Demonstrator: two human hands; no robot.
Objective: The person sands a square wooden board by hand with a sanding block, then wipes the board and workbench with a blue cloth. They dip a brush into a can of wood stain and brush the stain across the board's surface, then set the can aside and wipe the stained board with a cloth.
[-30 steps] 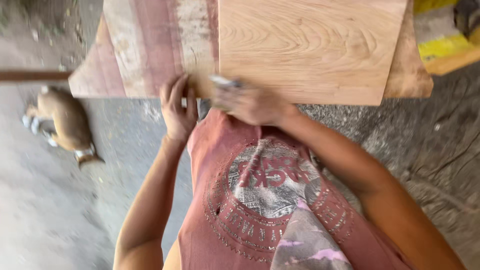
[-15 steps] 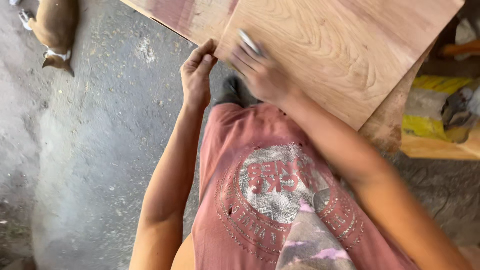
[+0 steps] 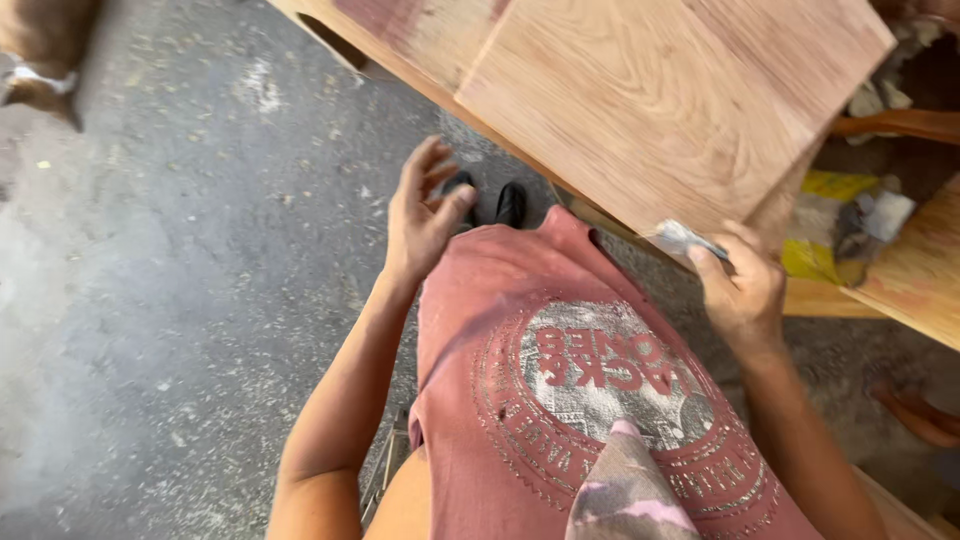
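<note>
Wooden board lies at the top of the view, stacked on a second, redder board. Its near edge runs diagonally from upper left down to lower right, and its near corner ends beside the right hand. Open concrete floor, dusted with wood chips, spreads wide to the left — free room on that side; clutter and a yellow scrap crowd the right. A grey piece of sandpaper is pinched between the right thumb and fingers at that corner, its long axis following the board edge. Right arm reaches forward, wrist straight. Left hand hovers off the board — fingers loosely spread, holding nothing — above two black shoe tips.
</note>
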